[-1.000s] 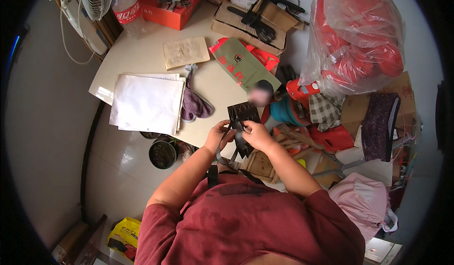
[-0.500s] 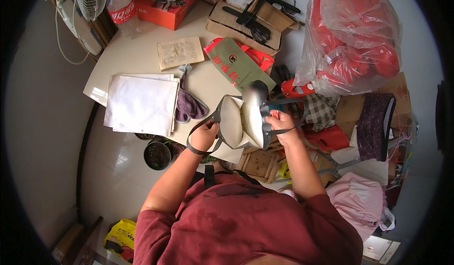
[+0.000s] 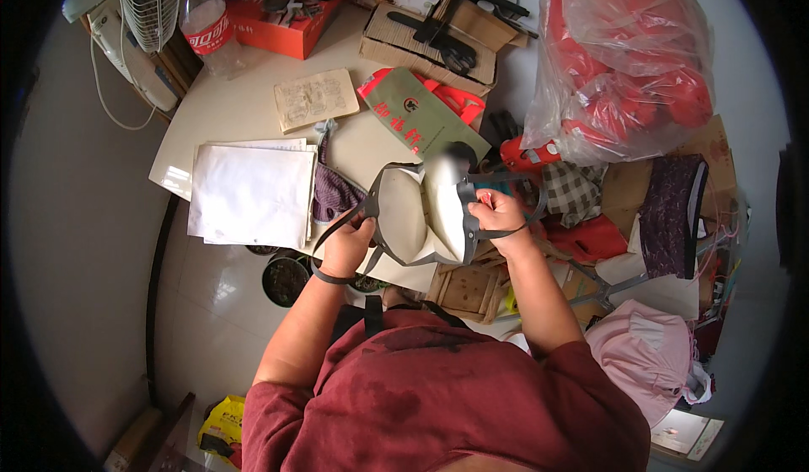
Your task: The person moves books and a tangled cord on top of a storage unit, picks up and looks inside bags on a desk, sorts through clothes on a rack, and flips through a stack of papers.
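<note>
A dark grey gift bag (image 3: 404, 219) with a pale inside gapes upward in front of me, above the table's near edge. My left hand (image 3: 347, 249) is closed on its left side, and one black strap handle loops around my left wrist. On the opposite side, my right hand (image 3: 500, 219) grips the bag's edge, with the other handle around its fingers. Something small and red shows at the right fingertips; its kind I cannot make out. Beyond the bag lies a flat olive-green bag (image 3: 421, 114) with red handles. A purple cloth (image 3: 335, 194) lies near my left hand.
White papers (image 3: 249, 194) and a worn booklet (image 3: 316, 99) lie on the cream table (image 3: 253, 118). Farther back stand a plastic bottle (image 3: 205, 29), a red box (image 3: 312, 34) and a cardboard box (image 3: 421, 55). Red items in a clear plastic sack (image 3: 624, 67) rise at right.
The bag's mouth is held slightly wider. My left hand has moved a little left and down, its strap now farther round the wrist; my right hand still grips its side.
</note>
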Action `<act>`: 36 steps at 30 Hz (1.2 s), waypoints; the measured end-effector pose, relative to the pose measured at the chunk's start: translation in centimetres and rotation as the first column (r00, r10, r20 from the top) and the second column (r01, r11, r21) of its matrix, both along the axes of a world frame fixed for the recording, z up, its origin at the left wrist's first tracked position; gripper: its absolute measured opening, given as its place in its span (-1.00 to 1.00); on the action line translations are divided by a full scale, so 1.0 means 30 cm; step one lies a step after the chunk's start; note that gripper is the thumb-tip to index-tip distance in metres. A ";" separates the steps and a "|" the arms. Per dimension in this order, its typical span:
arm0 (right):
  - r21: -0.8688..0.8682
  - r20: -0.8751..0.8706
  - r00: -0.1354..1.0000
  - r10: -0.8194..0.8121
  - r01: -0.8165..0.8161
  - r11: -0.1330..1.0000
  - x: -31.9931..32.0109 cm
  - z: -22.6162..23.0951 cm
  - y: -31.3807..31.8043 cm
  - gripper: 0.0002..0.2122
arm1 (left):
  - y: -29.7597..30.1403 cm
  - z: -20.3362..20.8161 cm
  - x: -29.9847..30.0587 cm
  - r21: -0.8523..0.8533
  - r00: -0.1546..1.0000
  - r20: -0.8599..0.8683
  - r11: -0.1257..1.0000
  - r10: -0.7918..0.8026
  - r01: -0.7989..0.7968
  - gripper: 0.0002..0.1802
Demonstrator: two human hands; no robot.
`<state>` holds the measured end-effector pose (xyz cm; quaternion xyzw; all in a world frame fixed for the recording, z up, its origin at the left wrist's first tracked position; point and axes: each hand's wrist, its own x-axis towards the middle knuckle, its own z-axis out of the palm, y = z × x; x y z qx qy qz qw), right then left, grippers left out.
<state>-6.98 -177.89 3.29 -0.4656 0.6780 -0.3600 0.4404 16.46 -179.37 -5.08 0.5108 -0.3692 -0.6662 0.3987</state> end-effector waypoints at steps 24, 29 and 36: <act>0.055 0.558 0.816 -0.147 0.140 0.989 -0.065 -0.014 -0.079 -0.77 | 0.001 0.007 -0.020 -0.321 0.889 0.433 0.947 0.146 0.001 -0.35; 0.046 0.557 0.804 -0.206 0.218 0.975 0.046 0.060 -0.074 -0.83 | -0.010 0.057 -0.081 -0.289 0.776 0.617 0.955 0.130 0.070 -0.16; 0.026 0.648 0.753 -0.109 0.121 0.992 0.002 0.049 -0.065 -0.84 | -0.047 -0.092 -0.019 0.129 0.988 -0.140 0.988 -0.066 0.085 -0.20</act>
